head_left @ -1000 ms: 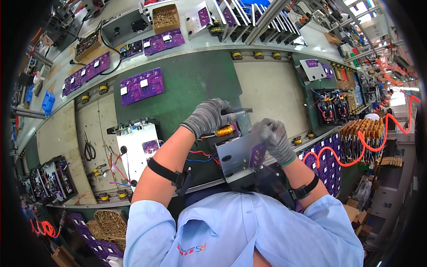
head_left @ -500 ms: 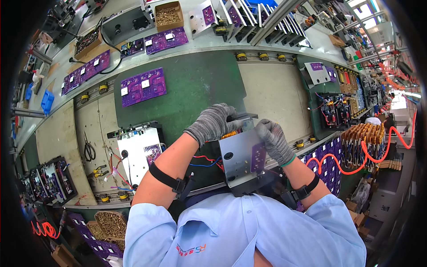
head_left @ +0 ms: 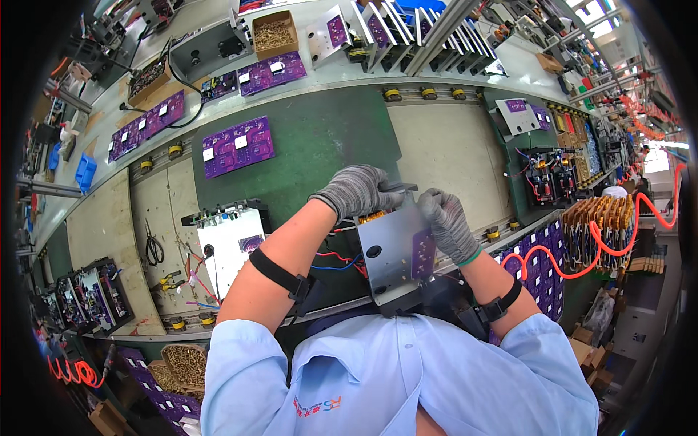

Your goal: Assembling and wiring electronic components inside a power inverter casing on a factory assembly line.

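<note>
I hold a grey metal chassis (head_left: 389, 251) tilted up toward me over the near edge of the green mat (head_left: 305, 149). A small purple circuit board (head_left: 422, 253) is fixed to its face, and red, blue and black wires (head_left: 340, 259) trail from its left side. My left hand (head_left: 356, 190), in a grey knit glove, grips the chassis top edge where a copper coil shows. My right hand (head_left: 445, 221), also gloved, clasps the chassis upper right corner. A dark tool tip (head_left: 402, 187) pokes out between the two hands.
A second open chassis (head_left: 233, 243) lies on the mat to my left, with scissors (head_left: 153, 248) and pliers beside it. Purple board panels (head_left: 238, 146) rest further back. A box of screws (head_left: 274, 33) and racks stand at the rear. A red coiled hose (head_left: 582, 265) hangs at right.
The chassis and both hands have shifted slightly; the grip looks the same.
</note>
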Demonstrator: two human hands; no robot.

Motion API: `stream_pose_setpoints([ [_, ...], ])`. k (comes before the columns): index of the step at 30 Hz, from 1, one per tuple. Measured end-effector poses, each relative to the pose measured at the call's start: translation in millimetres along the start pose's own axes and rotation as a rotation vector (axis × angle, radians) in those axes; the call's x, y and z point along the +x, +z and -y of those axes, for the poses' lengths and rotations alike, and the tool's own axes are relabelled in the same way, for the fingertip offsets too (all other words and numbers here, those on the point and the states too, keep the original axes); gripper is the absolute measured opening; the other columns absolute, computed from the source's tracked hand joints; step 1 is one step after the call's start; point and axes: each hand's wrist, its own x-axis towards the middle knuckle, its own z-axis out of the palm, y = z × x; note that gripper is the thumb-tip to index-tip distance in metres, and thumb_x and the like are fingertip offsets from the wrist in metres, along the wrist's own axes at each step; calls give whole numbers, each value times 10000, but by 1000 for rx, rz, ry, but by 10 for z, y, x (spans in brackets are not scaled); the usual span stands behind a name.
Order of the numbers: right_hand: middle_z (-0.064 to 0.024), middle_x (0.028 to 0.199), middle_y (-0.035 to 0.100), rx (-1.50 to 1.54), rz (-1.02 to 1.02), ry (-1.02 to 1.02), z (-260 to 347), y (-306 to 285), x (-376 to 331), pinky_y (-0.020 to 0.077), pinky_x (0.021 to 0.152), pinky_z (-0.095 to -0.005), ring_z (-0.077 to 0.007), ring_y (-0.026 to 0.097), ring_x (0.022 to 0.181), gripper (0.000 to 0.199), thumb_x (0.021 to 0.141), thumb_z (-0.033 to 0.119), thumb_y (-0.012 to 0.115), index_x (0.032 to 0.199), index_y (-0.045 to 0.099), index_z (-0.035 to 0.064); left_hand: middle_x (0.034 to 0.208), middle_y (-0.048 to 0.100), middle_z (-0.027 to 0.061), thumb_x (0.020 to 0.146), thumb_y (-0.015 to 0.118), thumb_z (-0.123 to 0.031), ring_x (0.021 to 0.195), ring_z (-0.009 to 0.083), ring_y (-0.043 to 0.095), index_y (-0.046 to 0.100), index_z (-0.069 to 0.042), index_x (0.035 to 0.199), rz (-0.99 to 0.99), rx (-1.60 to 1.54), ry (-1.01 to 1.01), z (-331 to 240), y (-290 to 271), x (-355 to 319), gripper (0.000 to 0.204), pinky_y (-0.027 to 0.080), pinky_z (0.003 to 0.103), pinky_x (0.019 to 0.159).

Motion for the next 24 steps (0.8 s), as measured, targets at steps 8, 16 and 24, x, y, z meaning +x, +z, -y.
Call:
stream_pose_setpoints([
  [8,-9,906,664,-95,33,66,0,-10,29,509,760,-272,-89,581,825,542,839,481,811,1056,695,-3,803,713,109,885,701,-560,741,225,681,734,-39,1069,34,-71,10,48,-107,64,554,559,388,730],
  [16,-56,1035,709,-109,162,217,-476,57,306,534,856,-316,-136,644,939,514,841,383,811,1168,660,16,794,698,106,862,741,-532,685,173,649,767,-43,1046,22,-193,-49,78,-182,105,522,553,346,661],
  [24,-51,1090,699,-229,118,355,-355,141,328,537,877,-303,-143,647,960,557,814,330,857,1223,626,30,754,689,79,830,762,-546,668,167,632,768,-21,966,1,-262,-85,68,-167,61,542,541,343,657],
])
